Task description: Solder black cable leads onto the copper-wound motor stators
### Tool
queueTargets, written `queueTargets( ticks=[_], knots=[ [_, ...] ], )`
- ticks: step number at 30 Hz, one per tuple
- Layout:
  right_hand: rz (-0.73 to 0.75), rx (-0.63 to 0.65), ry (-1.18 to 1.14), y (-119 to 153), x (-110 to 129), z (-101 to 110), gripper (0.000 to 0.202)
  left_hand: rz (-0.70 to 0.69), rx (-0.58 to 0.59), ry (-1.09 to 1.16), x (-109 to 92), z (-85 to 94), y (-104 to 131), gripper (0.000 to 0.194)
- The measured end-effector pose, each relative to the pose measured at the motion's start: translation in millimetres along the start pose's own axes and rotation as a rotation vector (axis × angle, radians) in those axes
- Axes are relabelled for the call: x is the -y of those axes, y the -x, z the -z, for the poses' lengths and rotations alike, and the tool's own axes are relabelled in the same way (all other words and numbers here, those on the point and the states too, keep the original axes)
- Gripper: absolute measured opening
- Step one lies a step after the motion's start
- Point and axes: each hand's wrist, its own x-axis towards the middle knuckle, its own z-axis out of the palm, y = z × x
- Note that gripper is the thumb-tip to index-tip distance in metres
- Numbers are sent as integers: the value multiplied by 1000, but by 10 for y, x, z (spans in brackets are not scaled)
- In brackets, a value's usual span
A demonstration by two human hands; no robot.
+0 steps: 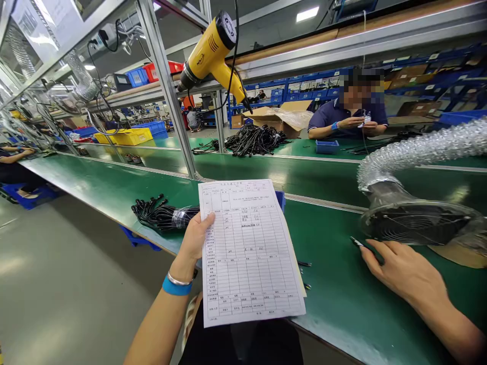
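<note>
Above the green bench point(327, 294), the left grip point(198, 235) pinches the form's point(247, 253) edge.

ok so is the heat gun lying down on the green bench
No, the yellow heat gun hangs in the air above the green bench.

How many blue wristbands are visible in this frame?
2: one blue wristband at the wrist of the left hand, another on the co-worker opposite. Others may be hidden.
</note>
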Motion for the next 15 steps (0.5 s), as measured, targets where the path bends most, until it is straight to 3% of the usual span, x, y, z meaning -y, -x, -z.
queueTargets(
  ticks=[3, 5, 10, 13, 15],
  knots=[
    [55, -277, -212, -71, 382, 185, 29, 12, 3, 7, -64, 104, -119, 43],
    [37, -273, -449, -210, 801, 313, 21, 28, 17, 19, -122, 191, -243, 42],
    [-239, 297, -1205, -909, 2078, 495, 55, 60, 62, 100, -423, 499, -548, 38],
    [-379, 598, -1555, -1359, 2796, 570, 59, 66, 24, 140, -807, 809, -628, 36],
    [-460, 752, -1656, -1593, 3272, 689, 57, 69, -34, 137, -1161, 1086, -618, 37]
  ],
)
